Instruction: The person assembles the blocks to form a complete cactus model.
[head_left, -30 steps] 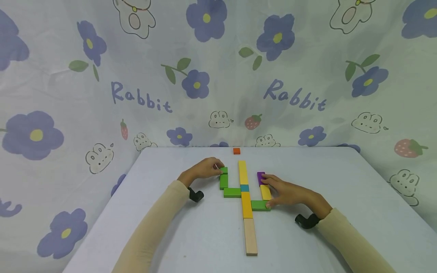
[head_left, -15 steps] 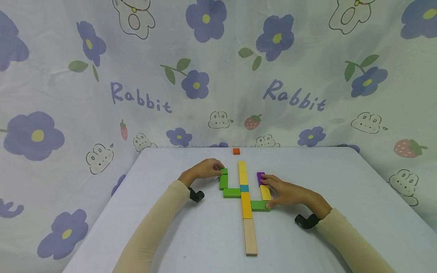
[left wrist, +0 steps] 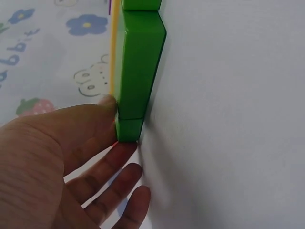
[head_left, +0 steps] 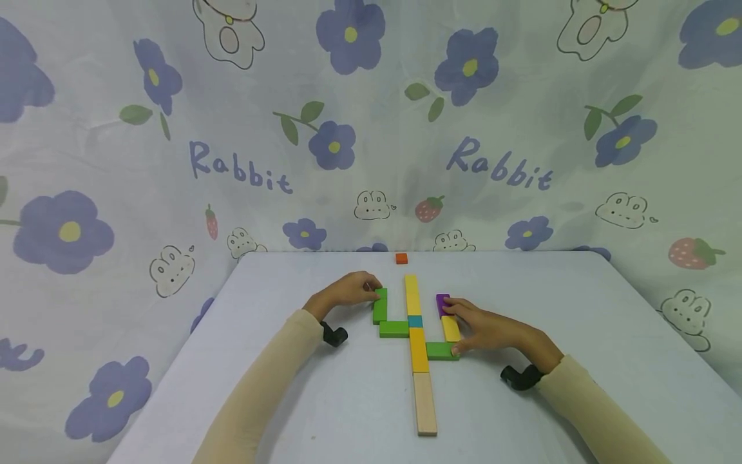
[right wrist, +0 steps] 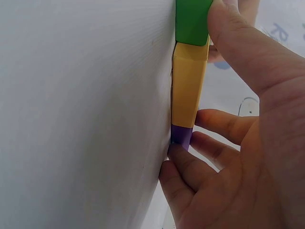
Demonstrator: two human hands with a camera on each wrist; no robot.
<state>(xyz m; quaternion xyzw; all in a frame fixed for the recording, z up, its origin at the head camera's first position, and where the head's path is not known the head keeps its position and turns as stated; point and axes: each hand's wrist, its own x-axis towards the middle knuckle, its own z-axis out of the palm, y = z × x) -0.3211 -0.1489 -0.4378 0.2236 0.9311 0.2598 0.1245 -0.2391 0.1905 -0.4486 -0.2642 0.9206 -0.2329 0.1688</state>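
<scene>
My left hand (head_left: 350,288) pinches a small green block (left wrist: 128,130) at the far end of an upright green block (left wrist: 143,62); the two meet end to end. Below them a green block (head_left: 394,329) lies crosswise against the central row. On the other side my right hand (head_left: 489,327) spans a short row. Its thumb presses the end of a green crosswise block (head_left: 439,351), and its fingers curl at the purple block (head_left: 442,303). Between these sits a yellow block (right wrist: 187,86). Part of the purple block is behind the fingers.
The central row runs from pale yellow blocks (head_left: 412,295) through a blue piece (head_left: 415,321) and an orange-yellow block (head_left: 418,350) to a plain wood block (head_left: 425,404). An orange cube (head_left: 402,258) lies near the white table's (head_left: 324,412) back edge, before a patterned curtain (head_left: 371,96).
The small green block under my left fingers has come slightly nearer and now lines up flush with the longer green block. My right hand has stayed in place.
</scene>
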